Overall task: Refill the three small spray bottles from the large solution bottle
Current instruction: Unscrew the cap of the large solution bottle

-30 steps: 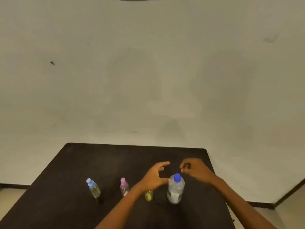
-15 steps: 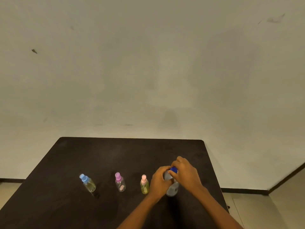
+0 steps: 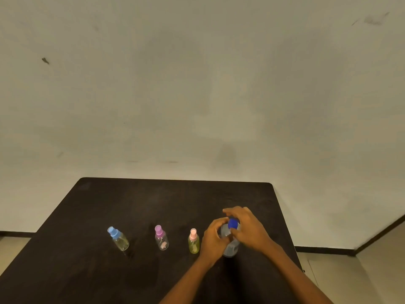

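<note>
The large clear solution bottle point(image 3: 230, 249) stands upright at the right of the dark table point(image 3: 153, 205). My left hand point(image 3: 213, 239) wraps around its body. My right hand point(image 3: 247, 231) closes over its blue cap point(image 3: 232, 223) from above. To the left stand three small spray bottles in a row: one with a pink cap and yellowish body point(image 3: 193, 241), one with a purple cap point(image 3: 161, 238), and one with a light blue cap point(image 3: 118, 238). All three are upright and capped, apart from my hands.
A plain pale wall point(image 3: 197, 84) rises behind the table's far edge. Light floor with a dark skirting strip point(image 3: 324, 251) shows to the right of the table. The table's right edge runs close to the large bottle.
Both hands went from open above the large bottle to closing on it, left on the body and right on the cap. The view shifted slightly downward.
</note>
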The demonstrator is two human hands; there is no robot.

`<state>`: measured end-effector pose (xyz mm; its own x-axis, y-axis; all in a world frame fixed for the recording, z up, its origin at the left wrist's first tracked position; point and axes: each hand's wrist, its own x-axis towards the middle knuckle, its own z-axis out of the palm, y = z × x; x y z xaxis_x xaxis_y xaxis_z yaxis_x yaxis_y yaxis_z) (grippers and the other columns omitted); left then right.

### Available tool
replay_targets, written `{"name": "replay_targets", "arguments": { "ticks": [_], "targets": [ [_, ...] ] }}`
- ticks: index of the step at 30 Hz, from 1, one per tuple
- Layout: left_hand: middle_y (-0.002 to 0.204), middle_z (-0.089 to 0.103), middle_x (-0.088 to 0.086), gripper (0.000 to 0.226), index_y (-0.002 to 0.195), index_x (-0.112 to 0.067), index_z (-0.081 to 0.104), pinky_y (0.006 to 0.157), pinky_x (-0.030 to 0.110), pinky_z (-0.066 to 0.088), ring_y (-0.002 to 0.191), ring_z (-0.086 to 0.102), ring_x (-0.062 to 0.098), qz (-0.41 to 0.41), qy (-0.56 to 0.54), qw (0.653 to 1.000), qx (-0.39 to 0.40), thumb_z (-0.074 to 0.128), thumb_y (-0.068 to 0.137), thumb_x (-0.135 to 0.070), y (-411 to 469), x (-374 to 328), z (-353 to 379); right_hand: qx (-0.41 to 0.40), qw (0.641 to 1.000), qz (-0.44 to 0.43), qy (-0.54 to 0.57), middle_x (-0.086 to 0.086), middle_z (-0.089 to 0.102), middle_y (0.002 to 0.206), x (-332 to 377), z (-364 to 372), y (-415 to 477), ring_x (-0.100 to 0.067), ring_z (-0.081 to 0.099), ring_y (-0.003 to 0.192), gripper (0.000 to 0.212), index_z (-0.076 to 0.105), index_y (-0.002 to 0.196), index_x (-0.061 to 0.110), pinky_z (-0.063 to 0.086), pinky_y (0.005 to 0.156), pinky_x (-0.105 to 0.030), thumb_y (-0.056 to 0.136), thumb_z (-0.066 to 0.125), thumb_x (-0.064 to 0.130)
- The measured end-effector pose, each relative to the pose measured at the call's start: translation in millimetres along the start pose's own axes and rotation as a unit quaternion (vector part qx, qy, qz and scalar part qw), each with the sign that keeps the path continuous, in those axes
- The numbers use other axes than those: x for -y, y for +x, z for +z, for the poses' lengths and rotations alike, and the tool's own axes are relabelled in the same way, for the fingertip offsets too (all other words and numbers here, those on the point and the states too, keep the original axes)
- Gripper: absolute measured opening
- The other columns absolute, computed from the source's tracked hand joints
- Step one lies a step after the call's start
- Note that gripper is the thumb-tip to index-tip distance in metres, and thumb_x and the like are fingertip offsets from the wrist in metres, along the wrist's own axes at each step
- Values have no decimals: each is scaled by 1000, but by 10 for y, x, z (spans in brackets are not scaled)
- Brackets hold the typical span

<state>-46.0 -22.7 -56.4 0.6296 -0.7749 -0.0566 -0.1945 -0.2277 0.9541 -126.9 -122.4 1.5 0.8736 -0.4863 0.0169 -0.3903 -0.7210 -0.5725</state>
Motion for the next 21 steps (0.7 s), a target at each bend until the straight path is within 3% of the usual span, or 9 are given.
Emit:
{"name": "replay_targets", "arguments": {
  "ticks": [4, 8, 10, 15, 18, 21],
  "targets": [
    [114, 62, -5, 40, 108, -31, 59, 95, 33, 49, 106, 58, 5, 10, -8, 1000, -10, 66, 69, -36, -16, 30, 14, 8, 995, 47, -90, 5, 54, 107, 76, -104, 35, -8, 52, 95, 31, 56, 106, 21, 47, 83, -21, 82, 65, 38],
    [113, 62, -6, 39, 102, -42, 56, 94, 30, 49, 106, 58, 5, 4, -7, 1000, -9, 65, 64, -41, -3, 29, 24, 20, 991, 34, -125, 2, 56, 108, 103, -91, 57, -11, 54, 97, 23, 58, 104, 18, 45, 83, -21, 85, 62, 31],
    [114, 62, -7, 44, 105, -38, 55, 95, 29, 49, 107, 57, 5, 0, -3, 1000, -6, 66, 62, -44, 3, 36, 22, 31, 991, 4, -132, 1, 53, 112, 90, -69, 57, -11, 51, 100, 25, 59, 109, 17, 42, 84, -19, 85, 62, 25],
    [119, 60, 0, 43, 117, -20, 56, 98, 35, 47, 111, 56, 11, -25, 12, 1000, -2, 71, 77, -15, 37, 76, 49, 50, 989, -30, -133, 3, 49, 116, 66, -15, 37, -9, 45, 104, 30, 58, 114, 18, 43, 90, -21, 85, 63, 19],
    [123, 57, 1, 44, 121, -12, 54, 101, 32, 44, 113, 53, 11, -31, 23, 999, 13, 68, 79, -11, 42, 72, 42, 37, 993, -22, -111, 4, 49, 117, 73, -22, 24, -10, 45, 105, 34, 55, 114, 21, 45, 88, -22, 82, 65, 21],
    [120, 59, -5, 44, 119, -18, 56, 98, 31, 47, 110, 55, 7, -12, 17, 1000, 9, 69, 78, -17, 27, 76, 33, -1, 994, 39, -105, 6, 48, 106, 118, -73, 33, -9, 49, 94, 28, 49, 103, 24, 45, 78, -20, 83, 64, 36]
  ]
}}
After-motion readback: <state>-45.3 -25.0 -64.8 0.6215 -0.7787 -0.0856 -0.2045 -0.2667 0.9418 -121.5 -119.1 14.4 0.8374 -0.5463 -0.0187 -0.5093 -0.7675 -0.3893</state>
